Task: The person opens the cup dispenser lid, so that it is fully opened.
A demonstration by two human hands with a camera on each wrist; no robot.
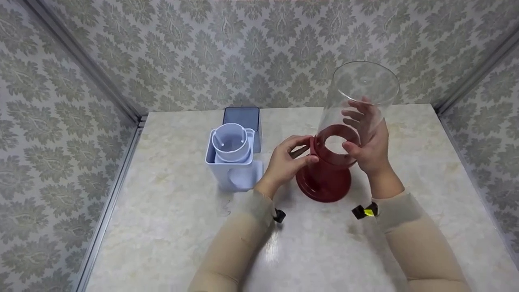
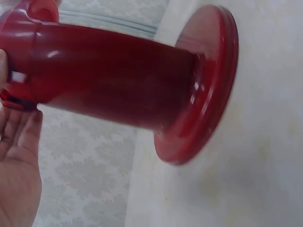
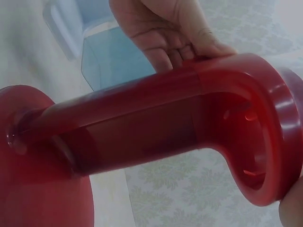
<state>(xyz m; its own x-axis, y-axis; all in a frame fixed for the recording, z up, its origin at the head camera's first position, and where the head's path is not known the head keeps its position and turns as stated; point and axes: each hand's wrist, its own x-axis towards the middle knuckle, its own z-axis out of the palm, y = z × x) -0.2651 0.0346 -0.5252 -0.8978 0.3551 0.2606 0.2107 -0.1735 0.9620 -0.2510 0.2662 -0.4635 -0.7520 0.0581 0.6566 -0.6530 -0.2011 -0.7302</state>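
Observation:
A glossy red stand (image 1: 324, 182) with a round flared base and a ring-shaped top rises from the table, right of centre. My left hand (image 1: 288, 160) pinches the left side of its top between thumb and fingers. Above the ring a clear tube (image 1: 348, 91) leans up and away to the right, its lower end at the ring. My right hand (image 1: 372, 148) holds the tube's right side, fingers curved behind it and visible through the wall, thumb near the ring. In the right wrist view, the stand's open, scooped side (image 3: 246, 151) faces the camera.
Left of the stand is a pale blue rectangular container (image 1: 221, 172) with a handle; a round pale blue cup (image 1: 230, 140) sits in its top. A dark translucent box (image 1: 242, 115) stands behind it. Patterned walls (image 1: 259, 48) enclose the marbled table (image 1: 170, 227).

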